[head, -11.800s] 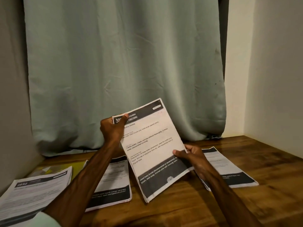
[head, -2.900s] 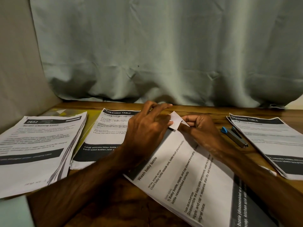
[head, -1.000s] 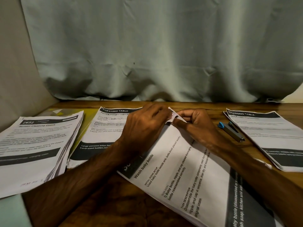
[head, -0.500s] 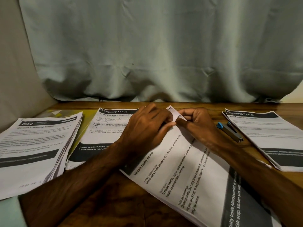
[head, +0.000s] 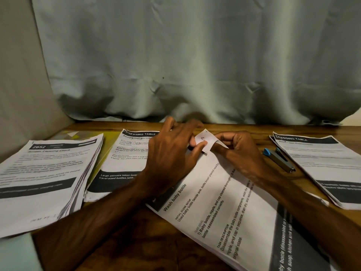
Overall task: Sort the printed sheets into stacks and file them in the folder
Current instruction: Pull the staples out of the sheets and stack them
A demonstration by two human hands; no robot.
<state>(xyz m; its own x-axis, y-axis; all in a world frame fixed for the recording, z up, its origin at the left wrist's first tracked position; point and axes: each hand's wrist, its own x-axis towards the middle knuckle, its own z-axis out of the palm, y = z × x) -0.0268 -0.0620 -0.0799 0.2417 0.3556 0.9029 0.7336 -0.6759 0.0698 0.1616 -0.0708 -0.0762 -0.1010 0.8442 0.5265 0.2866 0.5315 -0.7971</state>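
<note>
A wooden table (head: 140, 237) fills the lower part of the view, its top dark brown with visible grain and a dull sheen. Along the table's far edge hangs a pale grey-green curtain (head: 195, 55) spanning almost the full width. Its hem bunches in soft folds and touches the tabletop. Left of the table stands a plain beige wall (head: 21, 85), which meets the table's left edge and runs back to the curtain. At the table's far right corner a sliver of cream wall (head: 356, 120) shows past the curtain's hem. The light is dim and warm, leaving shadow among the folds just above the table.
</note>
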